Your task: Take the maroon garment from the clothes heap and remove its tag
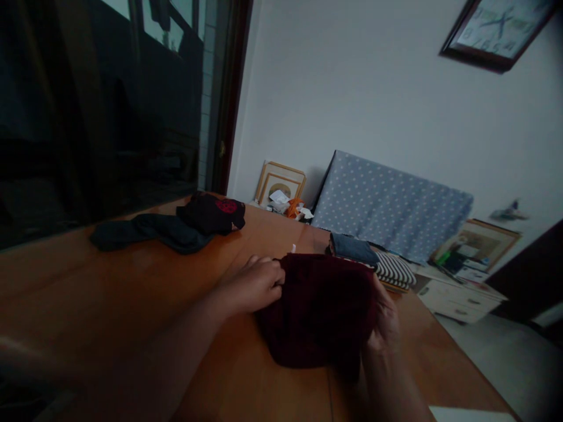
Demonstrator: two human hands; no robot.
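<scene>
- Step in hand: L hand [253, 285] & R hand [382, 316] both on dark maroon knit garment [319, 310], held by its side edges, top edge pulled fairly taut.
- Garment position: on wooden table [109, 275], just in front of person, centred between hands; lower part appears to rest on tbl surface, bunched, no clear fold visible.
- L grip: narrow; fingers curled, pinching upper L edge of garment, back of hand up.
- R grip: narrow, holding garment's R edge; fingers partly hidden by cloth, exact finger placement not confirmed.
- Arm pose: L forearm [145, 346] low & angled in from lower L, near tbl surface; R forearm [389, 381] rises from bottom edge, nearly upright in view, wrist turned inward.
- Nearby, far side: folded denim item [352, 247] on striped folded cloth [396, 271], just beyond garment.
- Nearby, L side: black cloth [145, 231] beside dark garment w/ red print [211, 214], both on tbl, well apart from hands.
- Background: polka-dot board [387, 205] & picture frames [279, 184] against wall.
</scene>
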